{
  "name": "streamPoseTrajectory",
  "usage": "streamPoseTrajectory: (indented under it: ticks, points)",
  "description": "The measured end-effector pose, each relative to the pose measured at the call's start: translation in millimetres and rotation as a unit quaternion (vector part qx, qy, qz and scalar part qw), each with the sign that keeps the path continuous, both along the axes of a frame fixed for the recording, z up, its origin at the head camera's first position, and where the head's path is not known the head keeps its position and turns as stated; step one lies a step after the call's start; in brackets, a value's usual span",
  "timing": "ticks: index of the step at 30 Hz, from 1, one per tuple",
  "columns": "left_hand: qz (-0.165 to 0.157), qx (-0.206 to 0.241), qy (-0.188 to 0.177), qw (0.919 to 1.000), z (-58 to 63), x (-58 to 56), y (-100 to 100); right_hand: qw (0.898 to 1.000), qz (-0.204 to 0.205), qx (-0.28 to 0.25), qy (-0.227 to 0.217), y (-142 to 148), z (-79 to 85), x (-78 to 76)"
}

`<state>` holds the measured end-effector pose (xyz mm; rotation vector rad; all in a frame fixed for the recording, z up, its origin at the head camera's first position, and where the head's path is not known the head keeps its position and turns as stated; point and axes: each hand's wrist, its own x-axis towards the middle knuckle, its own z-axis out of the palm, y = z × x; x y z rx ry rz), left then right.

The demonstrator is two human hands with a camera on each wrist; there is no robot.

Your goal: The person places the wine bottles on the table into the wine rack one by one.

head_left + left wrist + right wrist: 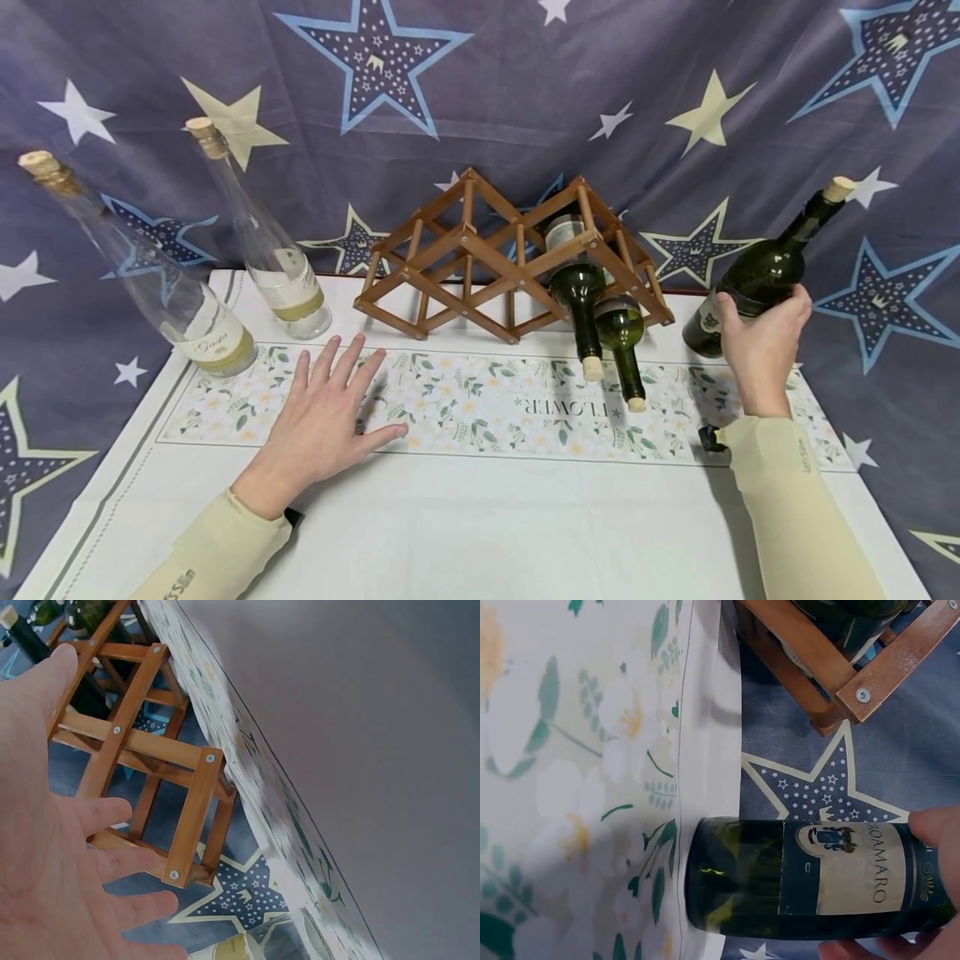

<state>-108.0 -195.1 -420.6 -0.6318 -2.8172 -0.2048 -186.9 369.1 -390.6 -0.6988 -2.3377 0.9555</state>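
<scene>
At the right, my right hand (767, 340) grips a dark green corked wine bottle (757, 271) round its body, the neck leaning up to the right. Its cream label (862, 868) shows in the right wrist view; whether its base touches the table I cannot tell. My left hand (322, 417) is held palm down with fingers spread over the floral runner, holding nothing. In the middle stands a wooden lattice wine rack (465, 242). Two green corked bottles, an upper one (577, 292) and a lower one (621, 329), lie in its right side, necks toward me.
Two clear corked bottles stand at the left, an outer one (213, 333) and an inner one (288, 287). A floral runner (465, 408) crosses the white tablecloth (487, 525). Directly behind the table hangs a star-patterned cloth (517, 92).
</scene>
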Motion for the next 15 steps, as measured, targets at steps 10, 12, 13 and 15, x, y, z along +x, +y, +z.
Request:
streamPoseTrajectory:
  ticks: [10,12,13,15]
  points:
    - [-0.001,-0.001,0.006,1.0,-1.8,-0.2,-0.6,0.999,0.022,-0.035,-0.025,4.6,-8.0,-4.2]
    - [-0.001,-0.001,0.007,1.0,-2.0,-0.4,-0.9,0.998,0.024,-0.043,-0.026,5.7,-9.7,-5.1]
    - [-0.001,-0.001,0.008,1.0,-1.9,-0.4,-1.1,0.998,0.025,-0.046,-0.026,6.3,-10.4,-5.4]
    - [0.0,-0.003,0.007,1.0,-2.0,-0.6,-1.5,0.998,0.027,-0.049,-0.03,7.1,-11.0,-5.9]
